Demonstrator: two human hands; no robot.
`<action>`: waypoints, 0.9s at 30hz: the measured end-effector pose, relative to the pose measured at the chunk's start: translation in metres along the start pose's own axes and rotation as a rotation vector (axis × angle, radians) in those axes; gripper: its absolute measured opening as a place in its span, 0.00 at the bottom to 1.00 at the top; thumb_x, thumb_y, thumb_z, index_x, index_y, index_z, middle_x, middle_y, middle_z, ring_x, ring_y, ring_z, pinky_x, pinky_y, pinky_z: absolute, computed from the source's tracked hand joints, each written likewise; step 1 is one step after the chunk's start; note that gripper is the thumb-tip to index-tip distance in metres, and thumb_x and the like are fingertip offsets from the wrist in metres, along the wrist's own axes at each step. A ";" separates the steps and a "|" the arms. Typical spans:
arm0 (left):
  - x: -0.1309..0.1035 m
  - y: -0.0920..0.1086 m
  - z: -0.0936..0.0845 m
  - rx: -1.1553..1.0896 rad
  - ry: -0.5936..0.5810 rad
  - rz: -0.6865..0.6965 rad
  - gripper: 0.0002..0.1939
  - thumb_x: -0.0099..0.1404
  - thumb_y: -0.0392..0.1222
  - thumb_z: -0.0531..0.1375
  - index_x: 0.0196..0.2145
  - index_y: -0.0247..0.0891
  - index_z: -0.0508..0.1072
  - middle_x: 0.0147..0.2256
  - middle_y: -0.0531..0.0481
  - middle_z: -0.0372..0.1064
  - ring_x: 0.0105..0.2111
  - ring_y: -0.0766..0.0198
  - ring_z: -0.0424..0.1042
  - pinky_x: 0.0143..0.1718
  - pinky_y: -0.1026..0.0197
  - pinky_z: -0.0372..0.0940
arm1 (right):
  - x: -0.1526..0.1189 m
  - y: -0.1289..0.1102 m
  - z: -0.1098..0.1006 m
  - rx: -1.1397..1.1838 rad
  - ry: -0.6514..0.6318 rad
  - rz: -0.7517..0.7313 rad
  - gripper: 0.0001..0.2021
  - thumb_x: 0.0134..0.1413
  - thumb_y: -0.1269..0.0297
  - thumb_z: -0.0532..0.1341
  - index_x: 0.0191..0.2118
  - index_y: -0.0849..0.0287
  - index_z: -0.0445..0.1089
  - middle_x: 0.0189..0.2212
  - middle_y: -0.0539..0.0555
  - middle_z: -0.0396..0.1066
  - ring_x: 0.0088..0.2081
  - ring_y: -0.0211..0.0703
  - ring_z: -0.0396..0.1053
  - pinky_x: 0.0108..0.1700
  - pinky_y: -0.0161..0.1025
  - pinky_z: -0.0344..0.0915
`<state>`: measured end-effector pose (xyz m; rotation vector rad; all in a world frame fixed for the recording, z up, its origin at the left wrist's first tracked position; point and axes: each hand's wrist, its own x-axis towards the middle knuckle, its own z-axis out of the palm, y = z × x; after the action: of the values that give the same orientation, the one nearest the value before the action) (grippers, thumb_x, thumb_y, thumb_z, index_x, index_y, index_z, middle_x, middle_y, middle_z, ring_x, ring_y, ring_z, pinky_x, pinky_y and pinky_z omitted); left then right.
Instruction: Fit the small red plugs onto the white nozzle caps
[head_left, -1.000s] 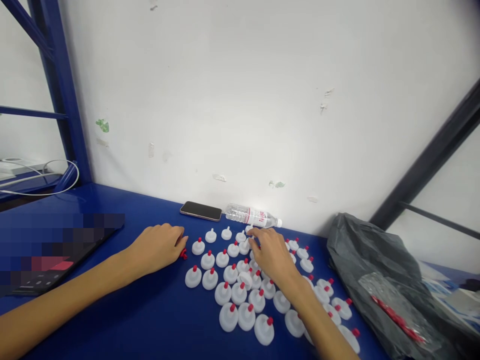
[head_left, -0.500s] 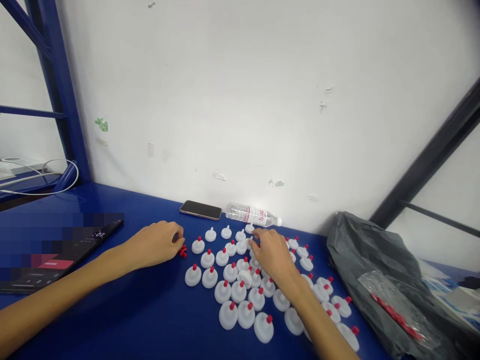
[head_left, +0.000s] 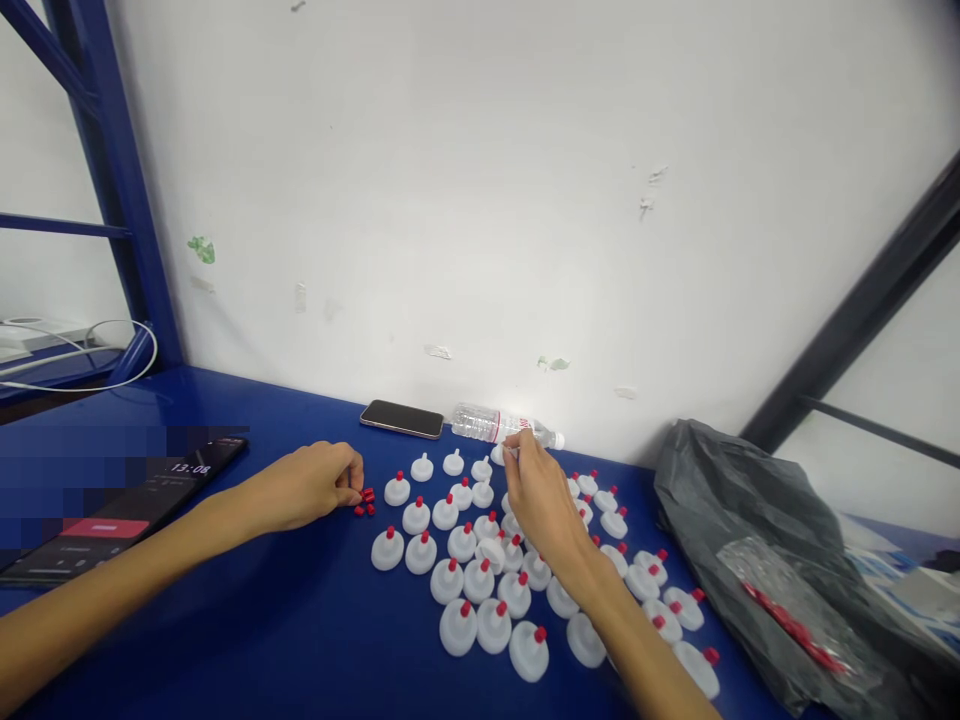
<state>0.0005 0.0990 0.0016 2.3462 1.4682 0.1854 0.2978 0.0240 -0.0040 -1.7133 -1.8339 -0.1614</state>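
My left hand (head_left: 319, 486) rests on the blue table with thumb and index finger pinched together, and whatever is between them is hidden. Several small red caps (head_left: 365, 502) lie right by those fingertips. At the back of the group, my right hand (head_left: 541, 495) is closed at the fingertips on a white nozzle top (head_left: 498, 455), a round dome with a short spout. Several similar white tops without red tips, such as the nozzle top (head_left: 452, 463), stand to its left. Many more carry a red tip, like the capped top (head_left: 457, 628) in front.
A clear bottle (head_left: 477, 424) lies along the wall beside a dark phone (head_left: 402, 419). Another phone (head_left: 150, 500) shows a timer at left. To the right, a grey plastic bag (head_left: 705, 500) bears a clear pouch of red caps (head_left: 795, 625).
My right hand has moved up and back a little, onto the rear white nozzle top. My left fingers have shifted slightly, leaving more of the red caps in sight.
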 end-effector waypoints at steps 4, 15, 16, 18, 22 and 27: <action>0.002 -0.001 0.000 -0.031 -0.019 -0.003 0.07 0.59 0.44 0.61 0.32 0.43 0.78 0.33 0.51 0.81 0.33 0.57 0.78 0.32 0.61 0.63 | -0.001 -0.004 0.001 0.023 0.017 -0.046 0.08 0.72 0.69 0.49 0.46 0.58 0.64 0.40 0.59 0.75 0.40 0.51 0.74 0.37 0.40 0.66; 0.001 -0.004 0.000 0.001 0.054 -0.038 0.06 0.61 0.43 0.60 0.31 0.44 0.77 0.34 0.51 0.79 0.33 0.55 0.76 0.31 0.60 0.59 | -0.003 -0.007 0.002 0.004 0.047 -0.059 0.07 0.71 0.64 0.56 0.50 0.56 0.66 0.42 0.58 0.77 0.44 0.55 0.74 0.43 0.47 0.68; 0.000 -0.004 0.000 0.008 0.077 -0.034 0.06 0.62 0.44 0.60 0.31 0.44 0.76 0.34 0.50 0.79 0.34 0.54 0.76 0.32 0.59 0.59 | -0.003 -0.007 0.001 0.003 0.051 -0.052 0.07 0.72 0.61 0.56 0.50 0.56 0.66 0.42 0.57 0.77 0.42 0.55 0.75 0.42 0.47 0.68; 0.000 -0.001 -0.001 0.011 0.125 -0.023 0.08 0.63 0.47 0.59 0.30 0.44 0.75 0.34 0.50 0.79 0.34 0.54 0.75 0.32 0.59 0.58 | -0.003 -0.007 0.001 0.012 0.062 -0.043 0.10 0.71 0.56 0.57 0.50 0.55 0.64 0.40 0.55 0.77 0.38 0.53 0.75 0.40 0.47 0.68; -0.001 0.011 -0.007 -0.032 0.198 0.029 0.12 0.69 0.52 0.55 0.36 0.44 0.74 0.34 0.53 0.79 0.28 0.59 0.75 0.31 0.60 0.59 | -0.003 -0.009 -0.001 0.031 0.121 -0.135 0.13 0.69 0.52 0.60 0.49 0.55 0.62 0.37 0.53 0.75 0.37 0.51 0.75 0.45 0.50 0.69; -0.008 0.033 -0.005 -0.227 0.350 0.256 0.14 0.69 0.55 0.59 0.37 0.45 0.78 0.30 0.57 0.78 0.25 0.65 0.73 0.30 0.63 0.63 | -0.008 -0.021 -0.005 0.028 0.175 -0.315 0.15 0.65 0.54 0.65 0.50 0.55 0.63 0.42 0.57 0.74 0.46 0.54 0.74 0.50 0.52 0.70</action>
<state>0.0232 0.0802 0.0191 2.3861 1.2030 0.8213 0.2791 0.0112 0.0025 -1.3362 -1.9512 -0.4000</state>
